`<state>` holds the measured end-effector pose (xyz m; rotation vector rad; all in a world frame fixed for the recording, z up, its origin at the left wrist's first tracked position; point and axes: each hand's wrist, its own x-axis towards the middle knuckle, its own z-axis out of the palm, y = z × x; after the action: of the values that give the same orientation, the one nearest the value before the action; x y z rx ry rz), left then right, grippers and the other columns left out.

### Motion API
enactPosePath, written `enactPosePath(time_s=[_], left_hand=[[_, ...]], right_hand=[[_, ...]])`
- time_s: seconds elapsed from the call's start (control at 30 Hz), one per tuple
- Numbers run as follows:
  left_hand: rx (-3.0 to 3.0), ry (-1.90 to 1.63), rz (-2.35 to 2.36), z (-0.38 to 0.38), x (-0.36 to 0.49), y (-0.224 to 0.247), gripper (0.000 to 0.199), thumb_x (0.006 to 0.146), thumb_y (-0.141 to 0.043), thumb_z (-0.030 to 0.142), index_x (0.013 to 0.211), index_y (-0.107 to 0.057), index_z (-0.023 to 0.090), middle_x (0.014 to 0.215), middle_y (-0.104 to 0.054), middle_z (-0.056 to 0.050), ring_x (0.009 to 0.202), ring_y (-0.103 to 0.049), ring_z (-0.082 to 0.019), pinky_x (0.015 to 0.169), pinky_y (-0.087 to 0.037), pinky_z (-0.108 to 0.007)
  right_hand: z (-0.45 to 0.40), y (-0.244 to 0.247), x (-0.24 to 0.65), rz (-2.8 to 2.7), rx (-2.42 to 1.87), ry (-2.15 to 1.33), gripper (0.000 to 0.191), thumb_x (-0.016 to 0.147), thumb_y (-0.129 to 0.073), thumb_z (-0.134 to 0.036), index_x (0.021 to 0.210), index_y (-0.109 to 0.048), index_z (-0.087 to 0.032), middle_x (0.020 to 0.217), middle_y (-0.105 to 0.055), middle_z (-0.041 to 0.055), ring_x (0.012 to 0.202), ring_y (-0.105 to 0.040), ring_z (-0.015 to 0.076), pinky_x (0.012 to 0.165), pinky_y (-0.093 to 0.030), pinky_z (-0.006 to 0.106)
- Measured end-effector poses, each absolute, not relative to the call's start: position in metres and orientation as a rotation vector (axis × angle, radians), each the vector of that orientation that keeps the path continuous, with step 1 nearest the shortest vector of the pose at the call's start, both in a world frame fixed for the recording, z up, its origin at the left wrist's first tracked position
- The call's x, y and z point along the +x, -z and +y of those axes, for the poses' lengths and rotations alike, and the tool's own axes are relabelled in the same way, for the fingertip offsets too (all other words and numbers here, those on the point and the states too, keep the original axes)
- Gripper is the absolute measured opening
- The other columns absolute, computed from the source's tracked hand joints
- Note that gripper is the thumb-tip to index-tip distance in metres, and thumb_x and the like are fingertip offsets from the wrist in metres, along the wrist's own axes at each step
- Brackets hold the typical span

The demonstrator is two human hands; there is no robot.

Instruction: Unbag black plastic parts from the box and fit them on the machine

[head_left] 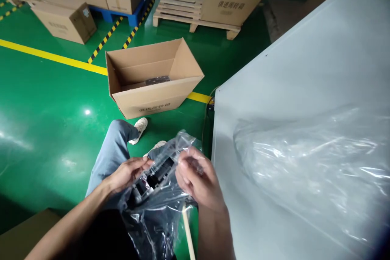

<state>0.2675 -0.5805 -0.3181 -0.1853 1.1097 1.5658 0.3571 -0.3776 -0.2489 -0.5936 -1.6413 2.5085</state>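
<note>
A clear plastic bag hangs over my lap with a black moulded part inside it. My left hand grips the part's left edge through the film, fingers bent over it. On the other side my right hand is closed in a pinch on the bag's film, near the right end of the part. The part lies tilted, rising to the right. Wrinkled film and reflections hide much of its shape.
An open cardboard box stands on the green floor ahead, with dark items inside. At right is a grey-white surface bearing clear plastic sheeting. A wooden pallet and closed cartons stand further back. A pale stick is below my right hand.
</note>
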Motion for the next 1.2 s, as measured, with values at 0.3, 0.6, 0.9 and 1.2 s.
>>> enactPosePath(time_s=[0.3, 0.6, 0.9, 1.2], left_hand=[[0.466, -1.829, 1.510, -0.569, 0.273, 0.304, 0.064, 0.098, -0.071, 0.049, 0.155, -0.050, 0.027, 0.153, -0.060, -0.012, 0.142, -0.056, -0.031, 0.116, -0.050, -0.044], [0.927, -1.629, 2.020, -0.531, 0.269, 0.276, 0.066, 0.101, -0.055, 0.022, 0.165, -0.040, 0.027, 0.158, -0.057, -0.005, 0.143, -0.059, -0.025, 0.124, -0.047, -0.039], [0.260, -1.617, 1.421, -0.539, 0.246, 0.269, 0.049, 0.089, -0.075, 0.054, 0.122, -0.081, 0.019, 0.109, -0.081, -0.011, 0.102, -0.074, -0.030, 0.084, -0.063, -0.037], [0.068, -1.614, 1.184, -0.538, 0.242, 0.275, 0.055, 0.073, -0.091, 0.058, 0.110, -0.084, 0.017, 0.108, -0.081, -0.016, 0.094, -0.078, -0.028, 0.073, -0.064, -0.030]], right_hand=[[-0.384, 0.239, 0.362, -1.406, -0.410, -2.548, 0.024, 0.098, -0.071, -0.044, 0.090, -0.059, -0.025, 0.055, -0.044, -0.0123, 0.033, -0.028, 0.0033, 0.033, -0.026, 0.017], [-0.403, 0.248, 0.373, -1.730, -0.482, -2.464, 0.022, 0.104, -0.064, -0.044, 0.100, -0.059, -0.023, 0.055, -0.044, -0.0114, 0.040, -0.035, 0.0041, 0.040, -0.029, 0.017], [-0.385, 0.254, 0.378, -1.366, -0.346, -2.726, 0.022, 0.104, -0.063, -0.037, 0.087, -0.058, -0.024, 0.049, -0.034, -0.0137, 0.033, -0.020, 0.0028, 0.035, -0.028, 0.014], [-0.382, 0.257, 0.382, -1.061, -0.358, -2.886, 0.025, 0.104, -0.062, -0.042, 0.085, -0.057, -0.026, 0.047, -0.026, -0.0148, 0.032, -0.012, 0.0035, 0.034, -0.037, 0.013]])
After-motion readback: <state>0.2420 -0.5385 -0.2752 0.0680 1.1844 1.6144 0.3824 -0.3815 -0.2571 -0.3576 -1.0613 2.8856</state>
